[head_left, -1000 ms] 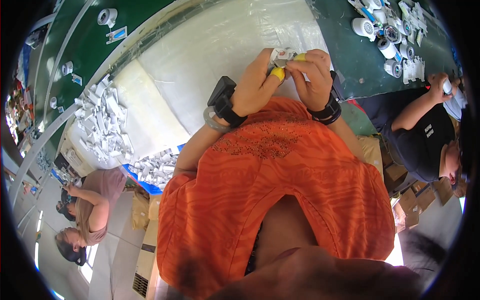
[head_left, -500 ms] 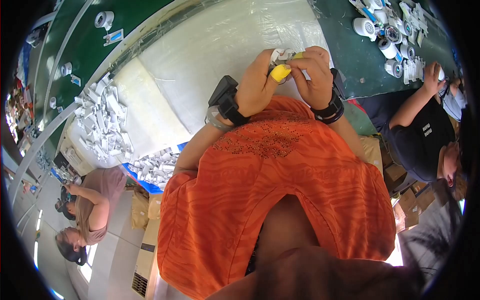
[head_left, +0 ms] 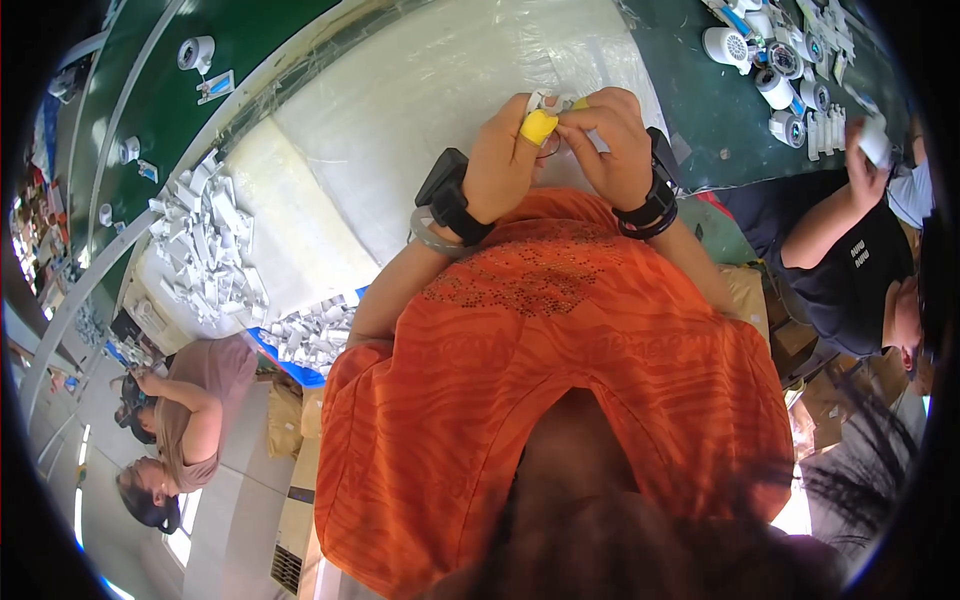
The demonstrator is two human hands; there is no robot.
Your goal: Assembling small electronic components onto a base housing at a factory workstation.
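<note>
My left hand (head_left: 500,165) is closed round a small white plastic part (head_left: 540,100), with a yellow cover on its thumb. Fingers hide most of the part. Close against it, my right hand (head_left: 617,150) is pinched, and its fingertips meet the left thumb. Another yellow cover shows on a right finger. What the right fingertips grip is too small to make out. A thin dark wire (head_left: 548,153) loops below the fingertips. Both hands are above the plastic-covered worktop (head_left: 420,110), in front of my orange top.
A heap of white plastic pieces (head_left: 205,240) lies on the worktop's left, above a blue bin (head_left: 300,372) of similar pieces. White round units (head_left: 775,88) crowd the green table at right. The conveyor (head_left: 255,25) carries spaced units. Co-workers sit left and right (head_left: 830,270).
Both my hands have shifted slightly left, still together, and the thin wire now shows below them. On the conveyor the units have moved a little. The right co-worker's hand has lifted a white unit.
</note>
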